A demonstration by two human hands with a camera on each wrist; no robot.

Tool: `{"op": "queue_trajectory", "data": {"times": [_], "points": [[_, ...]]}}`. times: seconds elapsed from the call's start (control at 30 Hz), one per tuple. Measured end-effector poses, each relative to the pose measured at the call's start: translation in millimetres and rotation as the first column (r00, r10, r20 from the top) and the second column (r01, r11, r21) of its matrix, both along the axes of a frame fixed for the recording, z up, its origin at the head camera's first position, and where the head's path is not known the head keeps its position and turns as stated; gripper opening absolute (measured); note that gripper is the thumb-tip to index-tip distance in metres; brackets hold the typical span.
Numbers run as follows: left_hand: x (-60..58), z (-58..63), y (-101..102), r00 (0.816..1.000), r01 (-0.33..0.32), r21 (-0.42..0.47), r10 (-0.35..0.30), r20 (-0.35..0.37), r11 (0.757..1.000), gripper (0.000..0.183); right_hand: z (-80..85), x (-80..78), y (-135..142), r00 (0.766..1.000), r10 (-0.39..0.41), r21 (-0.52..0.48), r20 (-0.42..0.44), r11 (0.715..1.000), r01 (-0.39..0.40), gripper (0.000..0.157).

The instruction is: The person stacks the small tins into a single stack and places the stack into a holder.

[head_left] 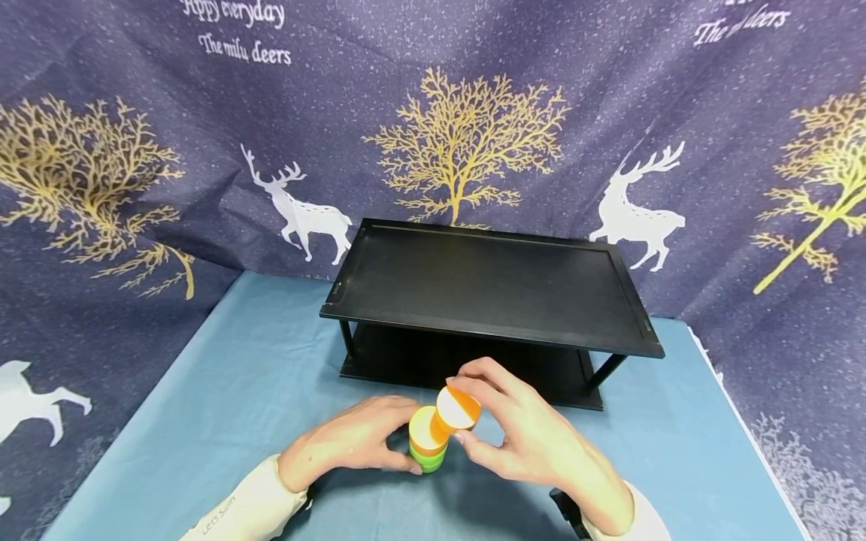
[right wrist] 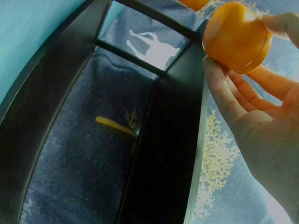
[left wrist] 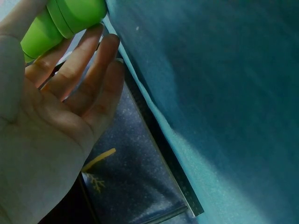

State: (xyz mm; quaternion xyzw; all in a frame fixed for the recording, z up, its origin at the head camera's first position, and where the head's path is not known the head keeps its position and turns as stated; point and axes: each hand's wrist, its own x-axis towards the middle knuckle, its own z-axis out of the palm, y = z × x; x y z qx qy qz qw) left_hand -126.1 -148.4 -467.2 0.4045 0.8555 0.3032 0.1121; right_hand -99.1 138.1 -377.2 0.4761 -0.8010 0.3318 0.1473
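My right hand [head_left: 517,428] pinches a small round orange container [head_left: 460,409] between thumb and fingers, its top partly bright in the light. In the right wrist view, this container [right wrist: 236,37] has smooth rounded sides and a seam near one end. Left of it and slightly lower, another orange container [head_left: 424,430] sits on a green one [head_left: 429,460]. My left hand [head_left: 361,436] holds the green container from the left, thumb at its near side. The left wrist view shows the green container [left wrist: 77,16] between thumb and fingers, a seam round its middle. The held orange container overlaps the stack's edge in the head view.
A black two-level rack [head_left: 494,285] stands just beyond the hands, its lower shelf [head_left: 406,357] partly under the top. Blue cloth [head_left: 271,353] covers the table. Behind hangs a dark blue curtain [head_left: 528,45] with deer and trees.
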Motion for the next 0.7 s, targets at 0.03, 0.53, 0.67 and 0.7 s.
{"op": "queue_trajectory", "data": {"times": [0.03,0.53,0.67,0.7], "points": [[0.0,0.1,-0.2,1.0,-0.001,-0.001,0.001,-0.001,1.0,0.052,0.0,-0.2,-0.5,1.0,0.002,0.0,0.0,1.0,-0.002,0.056],[0.6,0.3,0.0,1.0,0.007,0.002,-0.007,-0.006,1.0,0.051,0.8,0.2,-5.7,1.0,0.012,-0.004,0.017,1.0,-0.012,0.056],[0.5,0.3,-0.3,1.0,0.007,0.003,-0.007,-0.008,1.0,0.051,1.1,-0.2,-6.7,1.0,0.016,-0.004,0.025,1.0,-0.016,0.056],[0.5,0.3,-0.3,1.0,0.008,0.004,-0.008,-0.007,1.0,0.052,1.2,-0.3,-7.0,1.0,0.018,-0.004,0.024,1.0,-0.018,0.056]]}}
